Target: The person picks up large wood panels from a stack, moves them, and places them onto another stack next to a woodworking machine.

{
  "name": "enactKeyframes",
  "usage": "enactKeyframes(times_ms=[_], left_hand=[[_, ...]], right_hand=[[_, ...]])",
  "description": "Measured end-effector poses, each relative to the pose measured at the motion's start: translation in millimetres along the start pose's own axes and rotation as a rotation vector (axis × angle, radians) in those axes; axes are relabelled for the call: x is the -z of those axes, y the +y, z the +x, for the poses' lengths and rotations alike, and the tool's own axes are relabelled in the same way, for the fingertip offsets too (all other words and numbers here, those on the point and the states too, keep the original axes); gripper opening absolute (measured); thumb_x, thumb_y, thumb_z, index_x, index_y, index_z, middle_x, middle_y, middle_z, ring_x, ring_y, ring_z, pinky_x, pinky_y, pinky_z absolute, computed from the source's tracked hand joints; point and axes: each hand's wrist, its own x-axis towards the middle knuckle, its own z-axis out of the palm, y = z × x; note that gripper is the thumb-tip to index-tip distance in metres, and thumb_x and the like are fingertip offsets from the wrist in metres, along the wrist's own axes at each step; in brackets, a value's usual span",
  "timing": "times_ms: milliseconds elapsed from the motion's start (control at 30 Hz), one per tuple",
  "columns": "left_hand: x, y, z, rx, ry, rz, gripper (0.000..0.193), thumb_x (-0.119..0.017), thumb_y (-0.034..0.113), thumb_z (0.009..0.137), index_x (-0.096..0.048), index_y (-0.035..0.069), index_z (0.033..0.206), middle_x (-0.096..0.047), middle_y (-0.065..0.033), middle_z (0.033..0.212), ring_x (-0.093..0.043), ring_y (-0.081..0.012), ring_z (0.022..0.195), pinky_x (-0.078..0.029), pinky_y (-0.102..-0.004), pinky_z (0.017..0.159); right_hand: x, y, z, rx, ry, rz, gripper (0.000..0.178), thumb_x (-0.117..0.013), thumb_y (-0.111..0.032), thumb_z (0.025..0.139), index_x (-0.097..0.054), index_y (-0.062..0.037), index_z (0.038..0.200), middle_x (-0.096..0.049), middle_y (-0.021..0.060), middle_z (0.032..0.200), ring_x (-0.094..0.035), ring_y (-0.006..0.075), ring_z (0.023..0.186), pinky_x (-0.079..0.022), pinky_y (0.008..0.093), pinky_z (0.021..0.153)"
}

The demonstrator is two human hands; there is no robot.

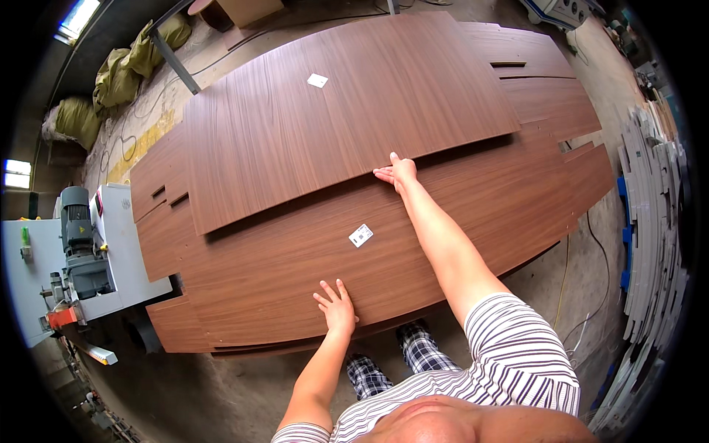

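A brown wood-grain panel [347,96] lies on top of a larger sheet of the same grain [473,196], with a dark gap showing under its near edge. My right hand [400,171] is at that near edge, thumb over the top face and fingers along the rim, partly hidden by the board. My left hand [337,310] rests on the lower sheet close to its front, fingers spread and holding nothing. Between the hands, a white label [361,235] sticks to the lower sheet. Another white label [317,80] is on the upper panel.
A machine with a grey motor [76,218] stands against the left end of the boards. Stacked pale strips [650,221] line the right side. Green sacks [118,77] lie at the far left. Cables [600,258] trail across the floor. More brown boards [524,52] extend at the back right.
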Motion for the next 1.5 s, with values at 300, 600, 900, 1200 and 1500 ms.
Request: enactKeyframes(times_ms=[300, 600, 900, 1200, 1500], left_hand=[[3.9, -4.5, 3.8, -0.045, 0.07, -0.009, 0.115, -0.082, 0.031, 0.051, -0.012, 0.005, 0.138, -0.005, -0.0351, 0.137, -0.024, -0.0579, 0.117, -0.041, -0.052, 0.088], [-24.8, -37.4, -29.6, -0.248, 0.08, -0.345, 0.102, -0.08, 0.028, 0.054, -0.021, 0.009, 0.135, -0.019, -0.027, 0.136, -0.03, -0.0508, 0.118, -0.037, -0.0498, 0.093], [-105.1, -85.7, -250.5, -0.445, 0.036, -0.881, 0.065, -0.06, 0.028, 0.076, -0.032, 0.007, 0.13, -0.037, -0.0185, 0.126, -0.043, -0.0366, 0.111, -0.04, -0.0399, 0.091], [-119.1, -212.8, -358.6, -0.212, 0.162, -0.814, 0.03, -0.045, 0.031, 0.084, -0.053, 0.009, 0.102, -0.052, -0.0162, 0.099, -0.053, -0.0335, 0.094, -0.044, -0.0414, 0.081], [-143.8, -237.7, -386.9, 0.06, 0.332, -1.101, 0.045, -0.058, 0.027, 0.082, -0.046, 0.003, 0.118, -0.05, -0.0188, 0.114, -0.052, -0.031, 0.103, -0.044, -0.0377, 0.086]], right_hand=[[-27.3, -20.2, 26.6, -0.017, 0.065, 0.11, 0.039, -0.043, -0.018, 0.091, -0.036, 0.0168, 0.108, -0.054, 0.0308, 0.088, -0.06, 0.0389, 0.078, -0.057, 0.0406, 0.066], [122.3, 61.8, -153.3, -0.216, -0.31, -0.375, 0.028, -0.049, -0.031, 0.089, -0.052, -0.0036, 0.084, -0.06, 0.0108, 0.076, -0.059, 0.0164, 0.061, -0.051, 0.0248, 0.052], [329.5, 125.9, -284.1, -0.504, -0.191, -1.244, 0.02, -0.049, -0.026, 0.087, -0.047, -0.0077, 0.079, -0.056, 0.0096, 0.06, -0.054, 0.0192, 0.045, -0.047, 0.0316, 0.041], [236.2, 232.1, -262.4, 0.554, -0.769, -1.187, 0.022, -0.048, -0.022, 0.086, -0.056, -0.0021, 0.08, -0.058, 0.0114, 0.059, -0.056, 0.0189, 0.049, -0.046, 0.0305, 0.047], [71.9, 216.5, -480.5, -0.004, -0.774, -1.323, 0.023, -0.052, -0.022, 0.086, -0.057, 0.0008, 0.088, -0.062, 0.0099, 0.075, -0.061, 0.0153, 0.065, -0.05, 0.0268, 0.058]])
